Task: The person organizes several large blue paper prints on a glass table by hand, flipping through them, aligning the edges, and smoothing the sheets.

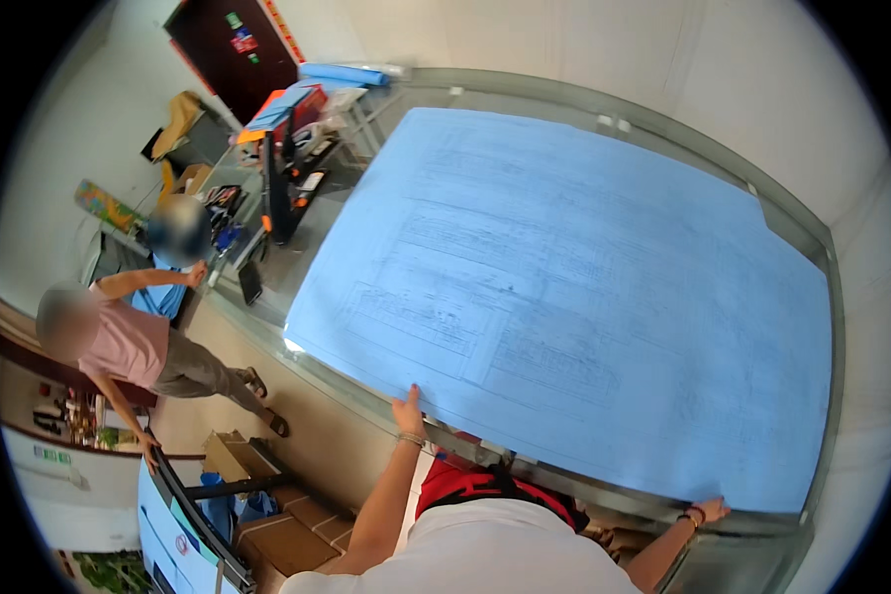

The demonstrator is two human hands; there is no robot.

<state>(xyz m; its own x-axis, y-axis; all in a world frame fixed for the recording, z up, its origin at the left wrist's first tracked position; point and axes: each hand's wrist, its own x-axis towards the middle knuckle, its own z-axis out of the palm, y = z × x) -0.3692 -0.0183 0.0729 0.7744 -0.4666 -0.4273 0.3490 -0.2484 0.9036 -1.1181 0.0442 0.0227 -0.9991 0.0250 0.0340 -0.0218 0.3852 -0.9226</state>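
Note:
A large blueprint sheet, light blue with fine dark line drawings, lies spread over a glass-topped table. Its far right corner looks cut or folded at a slant. At the near edge, left of my body, my left hand is closed on the sheet's border, thumb on top and the other fingers partly hidden. My right hand pinches the same near edge close to the right corner. Bands circle both wrists. The two hands are far apart, with the sheet nearly flat between them.
Beyond the sheet's left side stand a monitor, a phone-like dark object and stacked folders. A rolled blue sheet lies at the back. Left, a person in pink touches a dark-framed panel; another sits behind. Cardboard boxes stand below.

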